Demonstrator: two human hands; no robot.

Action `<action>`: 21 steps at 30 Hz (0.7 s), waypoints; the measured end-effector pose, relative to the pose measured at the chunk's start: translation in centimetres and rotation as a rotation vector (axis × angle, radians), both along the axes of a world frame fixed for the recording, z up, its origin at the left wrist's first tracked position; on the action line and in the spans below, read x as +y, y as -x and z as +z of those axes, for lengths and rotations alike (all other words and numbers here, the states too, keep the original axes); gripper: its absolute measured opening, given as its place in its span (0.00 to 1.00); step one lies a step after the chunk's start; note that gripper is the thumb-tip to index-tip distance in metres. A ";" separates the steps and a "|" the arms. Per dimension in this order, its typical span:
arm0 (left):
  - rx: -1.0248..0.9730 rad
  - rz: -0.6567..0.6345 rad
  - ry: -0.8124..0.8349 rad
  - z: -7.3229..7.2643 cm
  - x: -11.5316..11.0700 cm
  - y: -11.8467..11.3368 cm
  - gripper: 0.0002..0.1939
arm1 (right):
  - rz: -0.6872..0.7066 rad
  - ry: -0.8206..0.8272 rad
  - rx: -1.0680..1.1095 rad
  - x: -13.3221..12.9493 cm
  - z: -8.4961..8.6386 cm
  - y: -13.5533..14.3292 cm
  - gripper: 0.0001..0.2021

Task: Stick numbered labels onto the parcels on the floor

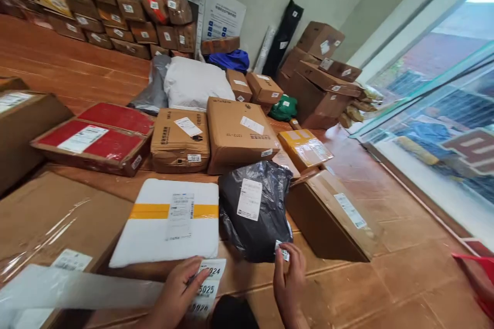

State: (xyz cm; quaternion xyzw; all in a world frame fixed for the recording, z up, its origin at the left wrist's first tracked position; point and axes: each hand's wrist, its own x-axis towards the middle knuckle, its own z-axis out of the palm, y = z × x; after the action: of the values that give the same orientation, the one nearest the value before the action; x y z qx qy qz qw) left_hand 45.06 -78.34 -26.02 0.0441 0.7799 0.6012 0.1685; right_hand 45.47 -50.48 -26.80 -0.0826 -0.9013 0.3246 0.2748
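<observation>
My left hand (pixel 178 290) holds a white sheet of number stickers (pixel 209 288) at the bottom of the view, beside a long strip of pale backing paper (pixel 77 288). My right hand (pixel 288 280) pinches one small sticker (pixel 283 252) at the lower edge of a black plastic parcel (pixel 254 211) that carries a white label. A white parcel with a yellow tape band (pixel 170 221) lies just left of the black one. Both rest on the wooden floor.
Cardboard boxes (pixel 239 133) and a red-topped box (pixel 96 141) crowd the floor ahead. A long brown box (pixel 332 216) lies right of the black parcel. Shelves of parcels (pixel 116 15) stand at the back left, a glass front (pixel 436 113) on the right.
</observation>
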 end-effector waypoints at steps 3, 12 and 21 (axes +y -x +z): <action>-0.010 0.030 -0.047 1.3 0.5 0.0 0.25 | 0.474 0.391 -0.271 -5.4 0.6 -0.8 0.18; -0.219 0.296 -0.239 -1.1 1.1 -0.3 0.25 | 0.447 0.817 -0.587 -11.9 -0.7 0.9 0.20; -0.261 0.126 -0.065 -0.3 -0.4 1.0 0.10 | 0.381 0.815 -0.471 -11.6 -0.9 3.0 0.18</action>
State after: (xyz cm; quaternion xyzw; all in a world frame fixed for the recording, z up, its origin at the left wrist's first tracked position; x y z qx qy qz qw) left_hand 44.02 -78.73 -26.35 -0.0778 0.7327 0.6361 0.2289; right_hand 42.44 -62.10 -27.69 -0.0882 -0.7379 0.6669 -0.0544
